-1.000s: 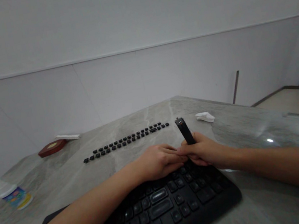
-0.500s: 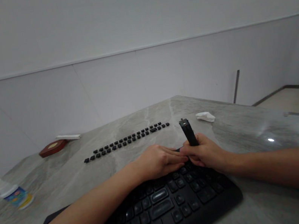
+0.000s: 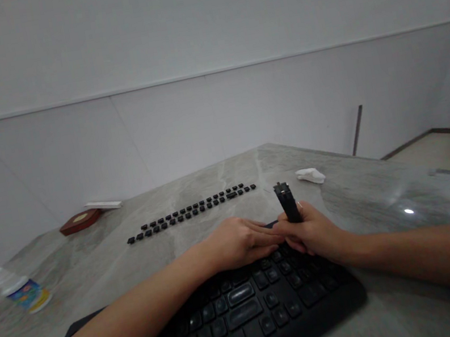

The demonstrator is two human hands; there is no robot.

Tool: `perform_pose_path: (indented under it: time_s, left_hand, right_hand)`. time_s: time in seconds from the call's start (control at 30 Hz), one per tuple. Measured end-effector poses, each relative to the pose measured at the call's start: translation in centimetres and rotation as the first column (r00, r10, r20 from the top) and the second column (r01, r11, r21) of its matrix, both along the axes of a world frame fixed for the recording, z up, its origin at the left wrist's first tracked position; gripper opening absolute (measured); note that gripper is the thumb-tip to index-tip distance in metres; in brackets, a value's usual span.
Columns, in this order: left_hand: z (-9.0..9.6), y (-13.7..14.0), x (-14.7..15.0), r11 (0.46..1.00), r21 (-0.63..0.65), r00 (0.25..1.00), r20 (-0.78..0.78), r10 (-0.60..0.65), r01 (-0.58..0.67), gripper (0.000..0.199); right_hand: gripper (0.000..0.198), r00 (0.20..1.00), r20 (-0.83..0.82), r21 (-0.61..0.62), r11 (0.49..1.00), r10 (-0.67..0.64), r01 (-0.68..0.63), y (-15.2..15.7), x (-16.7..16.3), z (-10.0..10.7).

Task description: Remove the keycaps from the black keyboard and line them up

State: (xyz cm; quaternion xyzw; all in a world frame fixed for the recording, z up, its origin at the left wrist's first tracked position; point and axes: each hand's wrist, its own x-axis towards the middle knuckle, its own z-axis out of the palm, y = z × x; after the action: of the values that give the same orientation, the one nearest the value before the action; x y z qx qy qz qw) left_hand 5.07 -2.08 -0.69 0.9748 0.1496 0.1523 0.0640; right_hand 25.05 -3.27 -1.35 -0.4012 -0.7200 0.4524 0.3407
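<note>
A black keyboard [image 3: 249, 311] lies across the near part of the table, several of its keys under my left forearm. My left hand [image 3: 243, 240] rests palm down on its far edge, fingers stretched out together, their tips meeting my right hand. My right hand [image 3: 304, 230] is closed round a black stick-like tool [image 3: 286, 202] with a notched upper end. The tool stands nearly upright over the keyboard's far right corner; its lower end is hidden by my fingers. Beyond the keyboard, small black keycaps [image 3: 188, 215] lie in two slanting rows.
On the left a white spray bottle [image 3: 23, 291] with a colourful label lies tilted. Farther back are a reddish-brown wooden object [image 3: 81, 221] and a white strip [image 3: 104, 205] against the wall. A crumpled white tissue [image 3: 311, 176] lies beyond my right hand.
The tool's upper end has tipped slightly lower and to the right along with my right hand. My left hand stays on the keyboard. The whole view has shifted very slightly.
</note>
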Motion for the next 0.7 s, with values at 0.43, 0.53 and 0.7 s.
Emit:
perform_pose_path:
  time_s: [0.43, 0.53, 0.7]
  left_hand:
    - [0.29, 0.03, 0.26, 0.998, 0.059, 1.0, 0.012, -0.025, 0.024, 0.027]
    - [0.3, 0.04, 0.29, 0.996, 0.086, 0.999, 0.008, -0.032, 0.032, 0.027]
    - [0.22, 0.08, 0.28, 0.995, 0.09, 0.999, 0.011, -0.037, 0.036, 0.026]
  right_hand:
    - [0.042, 0.999, 0.036, 0.025, 1.0, -0.01, 0.01, -0.37, 0.0, 0.27]
    - [0.042, 0.999, 0.043, 0.041, 0.999, 0.001, -0.003, -0.3, 0.11, 0.12]
    - [0.041, 0.997, 0.072, 0.063, 0.998, -0.01, 0.006, -0.41, 0.13, 0.16]
